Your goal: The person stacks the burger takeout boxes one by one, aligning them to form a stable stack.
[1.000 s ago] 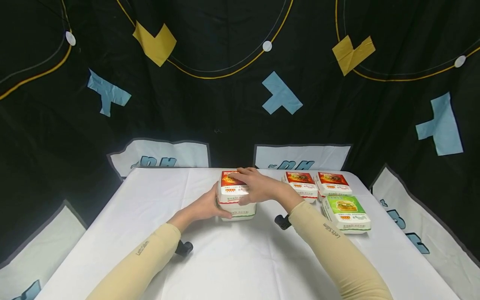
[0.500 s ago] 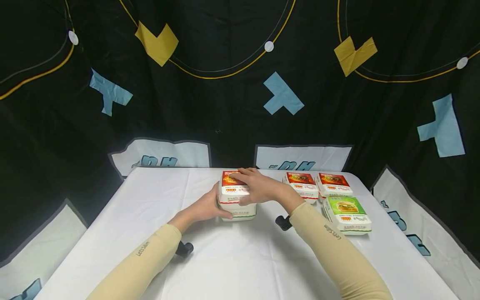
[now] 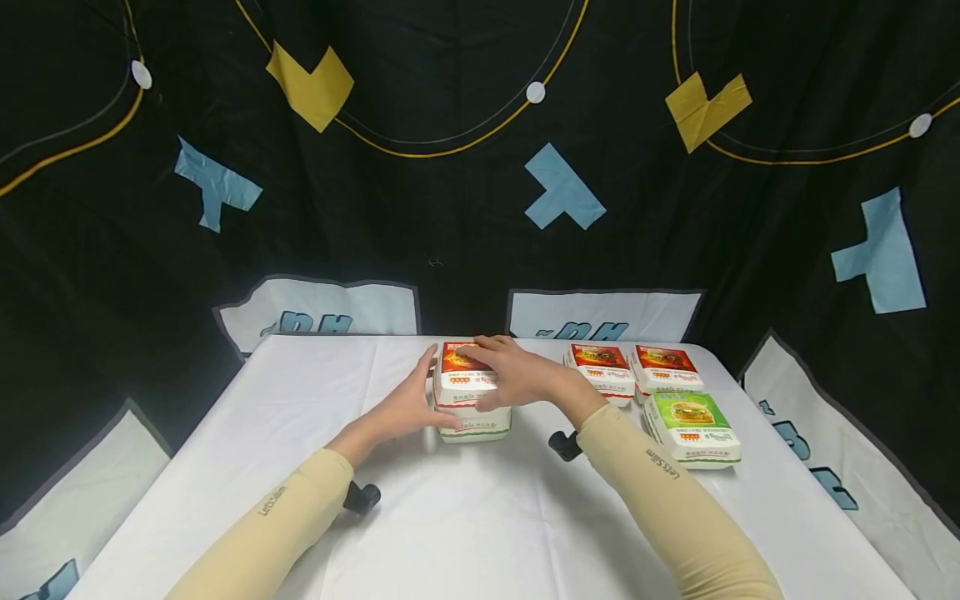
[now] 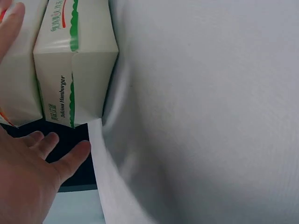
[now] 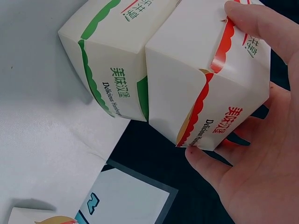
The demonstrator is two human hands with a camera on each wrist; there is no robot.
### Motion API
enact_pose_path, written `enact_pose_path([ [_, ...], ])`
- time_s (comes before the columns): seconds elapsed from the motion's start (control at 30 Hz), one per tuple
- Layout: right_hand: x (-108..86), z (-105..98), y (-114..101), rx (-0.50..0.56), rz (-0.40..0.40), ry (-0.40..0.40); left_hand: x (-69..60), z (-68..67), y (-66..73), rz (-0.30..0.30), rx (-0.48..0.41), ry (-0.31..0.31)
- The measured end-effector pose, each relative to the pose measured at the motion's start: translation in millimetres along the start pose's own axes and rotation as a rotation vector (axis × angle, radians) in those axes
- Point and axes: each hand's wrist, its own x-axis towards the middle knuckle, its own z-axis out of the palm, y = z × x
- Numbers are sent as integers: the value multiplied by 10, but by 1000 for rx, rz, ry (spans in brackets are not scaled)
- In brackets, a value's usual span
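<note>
A red-topped hamburger box [image 3: 463,392] sits stacked on a green-trimmed hamburger box [image 3: 480,429] near the table's far edge. My right hand [image 3: 521,372] holds the red box from its right side; in the right wrist view the thumb lies on its front face and the fingers reach round behind. At the left of the stack is my left hand [image 3: 405,407], fingers spread. The left wrist view shows a gap between several of those fingers and the boxes; whether the thumb touches the red box I cannot tell.
To the right stand two more red-topped boxes [image 3: 600,371] [image 3: 667,367] and a green-topped box [image 3: 693,427]. White cloth covers the table [image 3: 450,533]. Behind it hangs a black curtain [image 3: 420,225] with taped paper shapes.
The fingers of my left hand have loosened from the stack, and that hand has shifted slightly left. My right hand and the boxes stay in place.
</note>
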Motion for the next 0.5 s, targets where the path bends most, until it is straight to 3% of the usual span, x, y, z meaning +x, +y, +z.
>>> enact_pose_path([
  [0.2, -4, 4, -2, 8, -4, -10, 15, -11, 64, 44, -39, 19],
  [0.5, -19, -8, 4, 9, -19, 1, 103, 25, 126, 78, -16, 26],
])
